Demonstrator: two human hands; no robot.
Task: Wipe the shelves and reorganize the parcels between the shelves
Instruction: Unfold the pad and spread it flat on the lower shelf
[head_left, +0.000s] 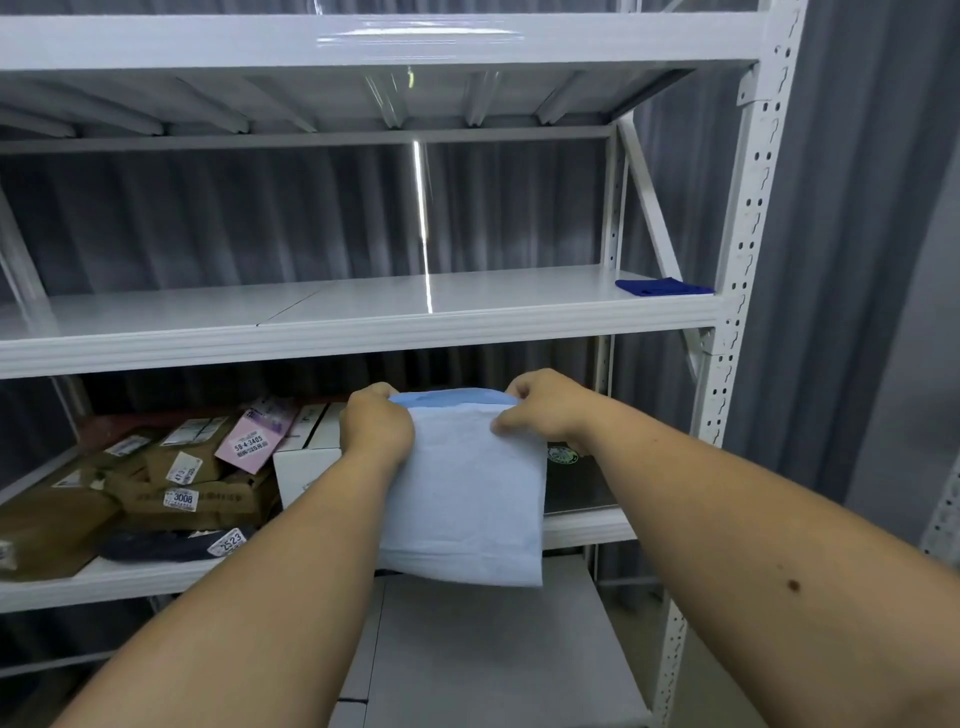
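So the light blue parcel (462, 499), a flat soft mailer-type bag, was held up in the air right in front of the lower shelf (582, 525), hanging down from its top edge. Both hands had it by the upper corners: the left hand (376, 423) was curled over the top left corner with its fingers wrapped around the edge, and the right hand (540, 408) pinched the top right corner, thumb on the near face of the bag. The parcel's bottom edge dangled past the front lip of that lower shelf, not resting on anything as far as I could tell.

Just behind the parcel sat a white box (306, 467), partly hidden by the left hand and forearm. Further left on the same shelf was a messy pile of brown parcels (182, 483) with number stickers, a pink parcel (249, 439) leaning on top, and a dark bag (166, 545) at the front edge.

The middle shelf (363, 332) above only had a dark blue cloth (662, 286) folded at its far right end, well apart from both hands. Grey curtain (841, 260) hung behind and beside the white rack.
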